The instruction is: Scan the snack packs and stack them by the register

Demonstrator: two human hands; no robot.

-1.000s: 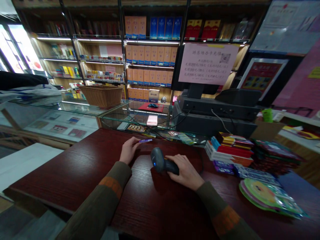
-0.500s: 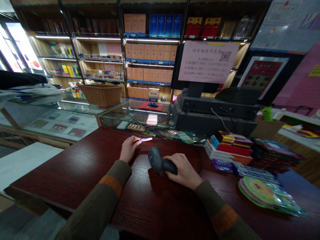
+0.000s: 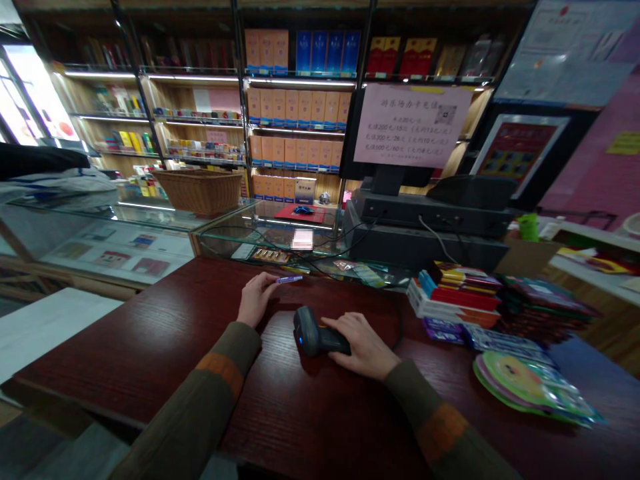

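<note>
Shop interior: a lit shelving unit (image 3: 305, 83) stocked with boxed goods forms the background, and a dark red-brown bench (image 3: 150, 340) lies beneath both hands. The left grip (image 3: 254, 300) is narrow, pinching one end of a slim purple-and-white item (image 3: 289, 279) between thumb and fingers; the item's free end points to the right. The right grip (image 3: 364, 347) is closed around the handle of a black barcode scanner (image 3: 310, 331), whose head projects to the left of this grip, with a small blue light showing. The scanner head sits low over the bench, nearer than the purple-and-white item; whether it touches the wood cannot be told. To the right of the right grip lie stacked boxes (image 3: 457, 297), purple packets (image 3: 444, 330) and, nearer, green round-topped packages (image 3: 515, 380). Beyond the grips, a glass case (image 3: 225, 235) supports a computer mouse (image 3: 303, 210) on a red mat (image 3: 285, 213); farther right, a pink notice (image 3: 410, 127) covers much of a black monitor (image 3: 350, 133). Beyond and left of the left grip stands a wicker basket (image 3: 200, 191).
</note>
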